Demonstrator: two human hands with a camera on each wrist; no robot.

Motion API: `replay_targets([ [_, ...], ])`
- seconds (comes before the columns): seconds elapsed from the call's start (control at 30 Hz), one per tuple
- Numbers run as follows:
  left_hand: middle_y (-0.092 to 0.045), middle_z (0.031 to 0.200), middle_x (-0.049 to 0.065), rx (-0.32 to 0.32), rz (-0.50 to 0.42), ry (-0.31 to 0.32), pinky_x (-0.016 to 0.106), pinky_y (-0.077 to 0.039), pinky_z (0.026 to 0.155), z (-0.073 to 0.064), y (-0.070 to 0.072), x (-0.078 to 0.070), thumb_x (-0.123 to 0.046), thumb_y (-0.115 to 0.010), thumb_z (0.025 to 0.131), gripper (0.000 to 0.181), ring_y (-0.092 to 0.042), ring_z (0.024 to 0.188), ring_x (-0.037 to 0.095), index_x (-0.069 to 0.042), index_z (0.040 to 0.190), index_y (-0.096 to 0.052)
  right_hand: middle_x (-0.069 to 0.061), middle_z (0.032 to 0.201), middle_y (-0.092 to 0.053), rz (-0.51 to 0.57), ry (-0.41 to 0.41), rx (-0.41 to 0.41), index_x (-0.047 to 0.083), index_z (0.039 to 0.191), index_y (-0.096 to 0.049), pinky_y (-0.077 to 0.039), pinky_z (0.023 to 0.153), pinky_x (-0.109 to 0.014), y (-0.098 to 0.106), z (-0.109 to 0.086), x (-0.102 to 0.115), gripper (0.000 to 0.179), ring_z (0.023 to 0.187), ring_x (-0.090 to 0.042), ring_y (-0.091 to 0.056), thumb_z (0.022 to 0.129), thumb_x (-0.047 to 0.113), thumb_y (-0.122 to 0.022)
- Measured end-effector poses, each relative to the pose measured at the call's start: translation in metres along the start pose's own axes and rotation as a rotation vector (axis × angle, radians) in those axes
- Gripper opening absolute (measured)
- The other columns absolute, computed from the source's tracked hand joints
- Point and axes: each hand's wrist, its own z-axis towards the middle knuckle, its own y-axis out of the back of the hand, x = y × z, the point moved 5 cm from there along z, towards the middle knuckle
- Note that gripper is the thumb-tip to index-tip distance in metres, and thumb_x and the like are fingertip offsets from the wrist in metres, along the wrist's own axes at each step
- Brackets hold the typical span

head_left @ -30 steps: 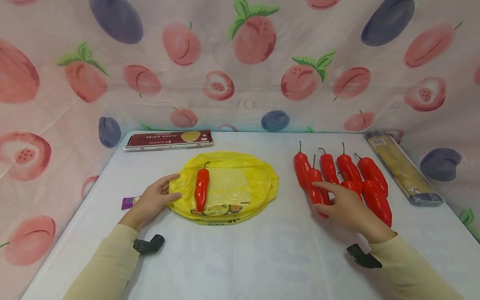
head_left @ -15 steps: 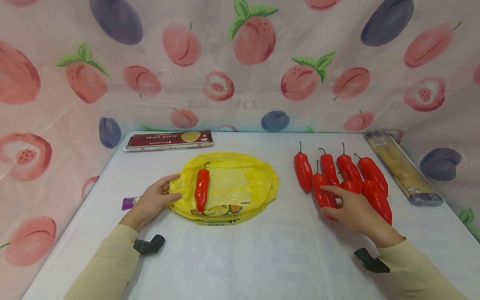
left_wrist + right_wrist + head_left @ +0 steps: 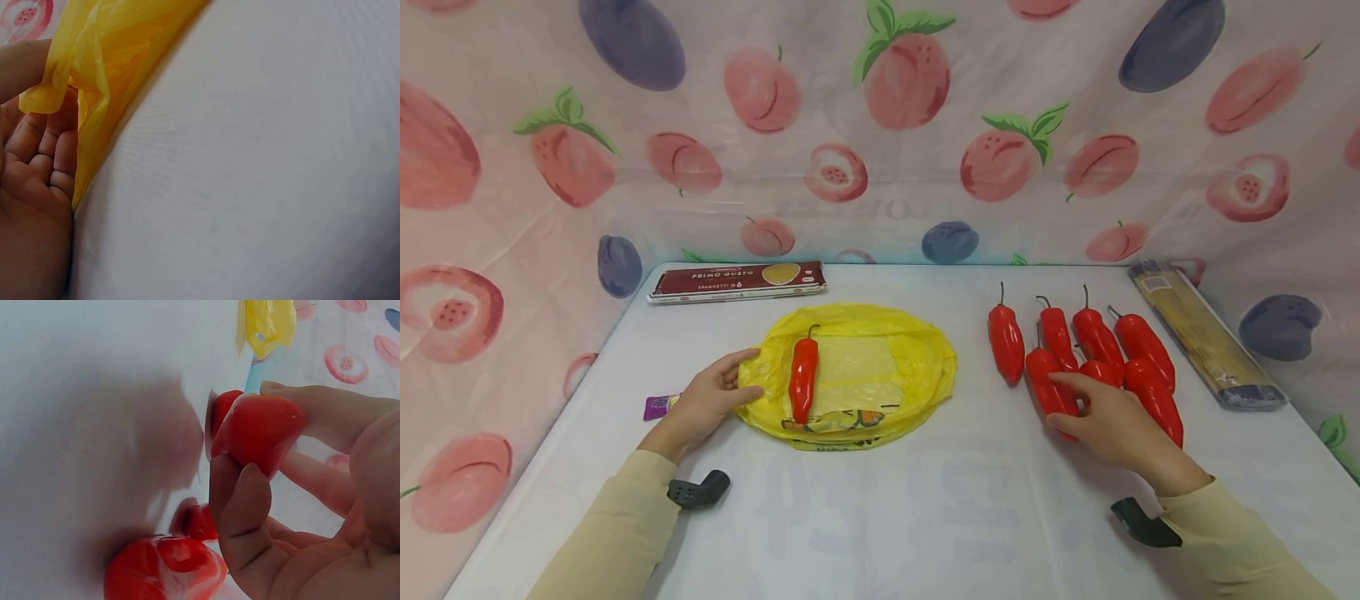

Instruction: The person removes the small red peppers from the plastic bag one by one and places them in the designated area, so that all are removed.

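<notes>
My right hand (image 3: 1105, 425) pinches a glossy red chili pepper (image 3: 1047, 379) between thumb and fingers, at the left of the pepper group. In the right wrist view the held pepper (image 3: 256, 431) shows its blunt end toward the camera, apart from the white surface. At the left, my left hand (image 3: 703, 408) holds the rim of a yellow plastic bag (image 3: 925, 358), whose edge (image 3: 94, 56) passes between thumb and fingers in the left wrist view. One red pepper (image 3: 803, 379) lies on the bag, its stem pointing to the back.
Several more red peppers (image 3: 1150, 342) lie at the right. A clear pack of spaghetti (image 3: 1210, 337) lies beyond them, and a maroon spaghetti pack (image 3: 737, 282) at the back left. A small purple packet (image 3: 658, 406) is partly behind the left wrist. Fruit-print cloth (image 3: 880, 167) walls the table.
My right hand has shifted a little to the right with the pepper, which no longer overlaps the pepper to its left. The left hand and the bag have stayed put.
</notes>
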Motion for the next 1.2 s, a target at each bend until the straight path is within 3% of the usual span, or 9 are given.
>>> replay_targets([
  [0.27,-0.036,0.159,0.008,0.0,-0.011,0.012,0.039,-0.037,0.111,0.0,0.0,0.0,-0.028,-0.072,0.093,0.075,-0.04,0.14,0.027,-0.019,0.157,-0.034,-0.007,0.088,-0.061,0.003,-0.003,0.001,0.0,0.146,-0.046,-0.058,0.062,-0.034,-0.003,0.004,-0.002,0.079,0.088,-0.029,-0.056,0.084,0.034,-0.081],
  [0.53,-0.035,0.159,0.009,0.003,-0.016,0.002,0.041,-0.036,0.112,-0.002,0.0,-0.002,-0.026,-0.07,0.094,0.073,-0.04,0.14,0.028,-0.019,0.157,-0.033,-0.017,0.1,-0.064,0.015,-0.013,-0.007,-0.002,0.145,-0.046,-0.059,0.062,-0.036,-0.006,0.008,-0.003,0.079,0.093,-0.036,-0.058,0.083,0.033,-0.081],
  [0.97,-0.034,0.16,0.011,0.01,-0.015,-0.009,0.039,-0.038,0.11,-0.002,-0.001,-0.002,-0.026,-0.07,0.095,0.074,-0.04,0.141,0.029,-0.017,0.158,-0.032,-0.011,0.093,-0.064,0.006,-0.028,-0.005,-0.003,0.147,-0.044,-0.059,0.061,-0.035,-0.009,0.01,-0.004,0.083,0.09,-0.032,-0.058,0.083,0.035,-0.081],
  [1.2,-0.034,0.159,0.01,0.009,-0.018,-0.007,0.037,-0.038,0.109,-0.002,-0.001,-0.003,-0.024,-0.07,0.095,0.074,-0.04,0.14,0.029,-0.018,0.158,-0.032,-0.019,0.101,-0.063,0.008,-0.034,-0.014,-0.004,0.148,-0.042,-0.06,0.063,-0.037,-0.011,0.011,-0.004,0.085,0.095,-0.037,-0.057,0.083,0.034,-0.081],
])
